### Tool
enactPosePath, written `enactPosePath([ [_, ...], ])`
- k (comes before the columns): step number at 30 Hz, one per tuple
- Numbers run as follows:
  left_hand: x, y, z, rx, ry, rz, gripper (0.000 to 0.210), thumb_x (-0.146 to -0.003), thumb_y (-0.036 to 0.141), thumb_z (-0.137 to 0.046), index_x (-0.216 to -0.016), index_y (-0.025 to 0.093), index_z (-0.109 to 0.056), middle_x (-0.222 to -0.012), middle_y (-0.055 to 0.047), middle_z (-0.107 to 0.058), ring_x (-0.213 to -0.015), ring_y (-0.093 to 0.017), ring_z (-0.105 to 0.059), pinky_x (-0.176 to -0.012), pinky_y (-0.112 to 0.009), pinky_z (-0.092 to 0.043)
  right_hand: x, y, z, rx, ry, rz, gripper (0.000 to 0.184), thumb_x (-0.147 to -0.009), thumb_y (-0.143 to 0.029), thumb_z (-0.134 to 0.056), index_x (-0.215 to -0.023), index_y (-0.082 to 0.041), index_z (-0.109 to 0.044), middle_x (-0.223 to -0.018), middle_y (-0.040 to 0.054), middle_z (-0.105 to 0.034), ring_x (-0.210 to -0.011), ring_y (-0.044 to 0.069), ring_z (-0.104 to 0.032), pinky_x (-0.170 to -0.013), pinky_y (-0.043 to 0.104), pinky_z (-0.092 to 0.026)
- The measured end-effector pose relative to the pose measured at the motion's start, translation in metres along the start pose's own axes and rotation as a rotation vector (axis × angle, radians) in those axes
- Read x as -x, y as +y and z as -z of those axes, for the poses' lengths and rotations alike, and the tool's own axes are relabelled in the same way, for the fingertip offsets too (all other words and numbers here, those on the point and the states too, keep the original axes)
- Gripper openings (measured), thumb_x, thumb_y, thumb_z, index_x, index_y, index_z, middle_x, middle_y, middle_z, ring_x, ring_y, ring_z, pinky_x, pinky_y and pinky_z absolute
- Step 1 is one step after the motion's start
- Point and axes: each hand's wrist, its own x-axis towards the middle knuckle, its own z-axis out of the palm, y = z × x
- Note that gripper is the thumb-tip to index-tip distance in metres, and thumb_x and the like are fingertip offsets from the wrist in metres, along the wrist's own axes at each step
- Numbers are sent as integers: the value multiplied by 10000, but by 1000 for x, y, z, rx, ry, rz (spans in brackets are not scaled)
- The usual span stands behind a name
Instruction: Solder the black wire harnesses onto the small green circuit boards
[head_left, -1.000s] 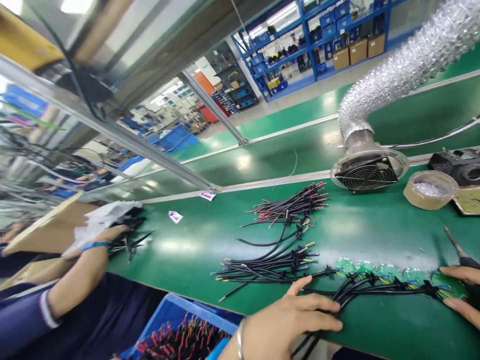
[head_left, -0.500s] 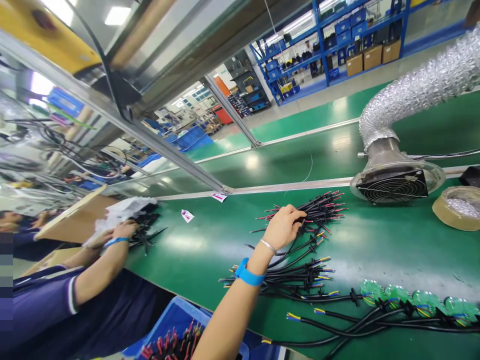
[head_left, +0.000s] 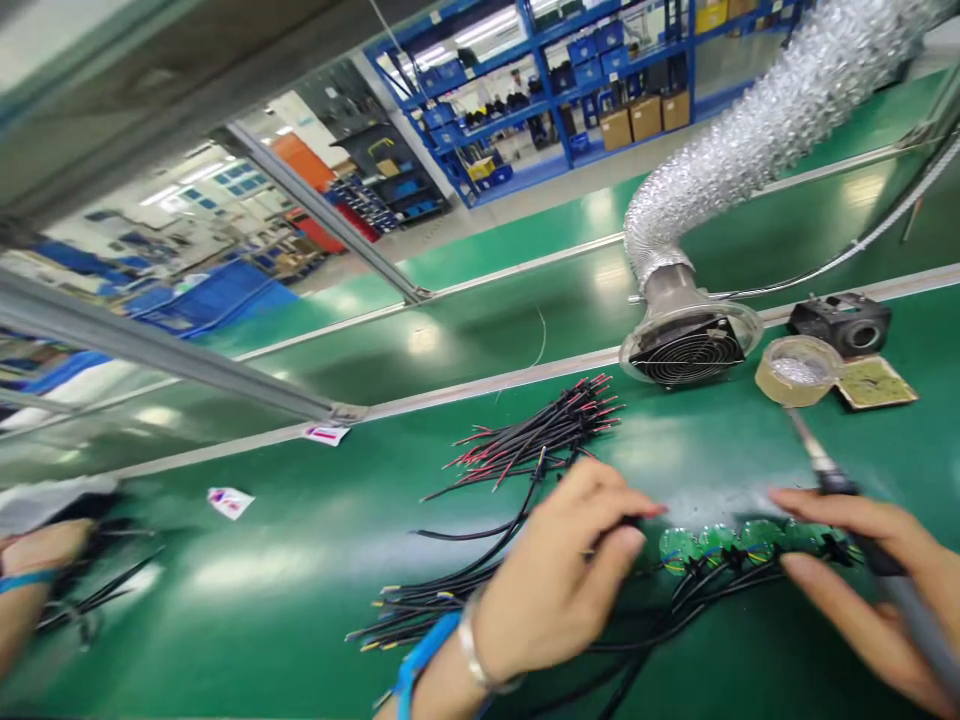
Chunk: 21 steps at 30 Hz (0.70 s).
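My left hand, wearing a blue band and a silver bangle, is closed in a pinch on a black cable with red wire ends. A soldering iron rests in the grip of my right hand, its metal tip pointing up beside a round tin. Between my hands lies a row of round green circuit boards joined to black cables. Beyond my left hand is a bundle of red-ended black cables; more black cables with coloured ends lie left of my wrist.
A fume extractor fan on a silver duct stands at the back. A black iron stand and a yellow sponge sit by the tin. A co-worker's hand is at the far left.
My view has swung right. My left hand has left the cable bundle with a red-ended cable and come near the boards. My right hand has come into view holding the soldering iron.
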Motion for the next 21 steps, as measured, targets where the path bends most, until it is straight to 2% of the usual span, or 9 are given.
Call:
enactPosePath([
  [2, -5, 16, -26, 190, -135, 60, 191, -840, 138, -502, -967, 200, -630, -927, -45, -551, -833, -133, -534, -721, -254, -469, -5, -23, -23, -112, -28, 38, 289, -821, -259, -635, -1096, -223, -553, -953, 10, -666, -822, 110, -638, -785, 194, -502],
  [5, -10, 10, -52, 493, -232, 228, 99, -777, 193, -571, -853, 160, -626, -880, -39, -541, -656, -98, -523, -566, -225, -465, -10, -39, -46, -233, -18, 23, 241, -842, -135, -579, -1059, -218, -514, -882, -6, -625, -748, 74, -606, -718, 169, -494],
  [9, -11, -10, -64, 1112, -399, 564, 318, -741, 431, -630, -809, 123, -588, -783, -40, -564, -472, -66, -508, -337, -160, -377, -11, -37, -50, -352, -69, 6, 229, -843, -98, -556, -1031, -220, -504, -839, -16, -599, -728, 66, -590, -705, 171, -488],
  [11, -11, -15, -67, 1280, -434, 649, 374, -704, 469, -672, -773, 114, -576, -721, -42, -591, -434, -65, -509, -298, -142, -345, -11, -35, -50, -401, -79, 3, 225, -845, -96, -554, -1024, -224, -502, -838, -17, -600, -741, 69, -594, -713, 175, -488],
  [15, -11, -17, -71, 1308, -439, 672, 359, -651, 422, -731, -726, 110, -569, -686, -35, -609, -392, -36, -464, -280, -124, -294, -10, -32, -52, -463, -120, -43, 224, -856, -123, -551, -1038, -237, -489, -874, -17, -606, -761, 67, -609, -715, 164, -496],
  [21, -8, -6, -71, 836, -201, 601, 237, -736, 366, -617, -736, 139, -545, -543, 59, -452, -411, -31, -372, -358, -129, -322, -12, -34, -54, -367, -134, -120, 278, -823, -142, -573, -1064, -241, -478, -817, -38, -604, -698, 58, -592, -684, 155, -493],
])
